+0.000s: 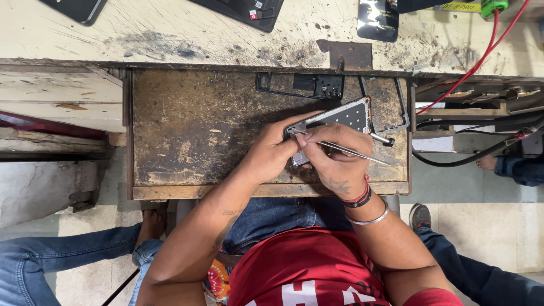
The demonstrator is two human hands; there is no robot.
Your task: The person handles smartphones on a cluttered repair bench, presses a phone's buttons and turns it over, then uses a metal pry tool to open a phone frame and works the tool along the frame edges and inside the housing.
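Note:
My left hand [271,152] grips the near end of an opened phone body [345,115], a flat grey frame with its inner side up, held over the pulled-out wooden drawer [187,130]. My right hand [334,156] lies over the phone's near end and holds thin metal tweezers [354,151], their shaft pointing right; the tips are under my fingers at the phone's edge. A screwdriver-like tool's end [383,138] sticks out just past the phone on the right.
A black phone frame part [306,86] lies at the drawer's back. On the scarred white bench top above sit dark phones [241,10], a dark panel [378,20] and red wires [481,56]. Black cables [470,156] hang right. Other people's legs and feet [498,164] are around.

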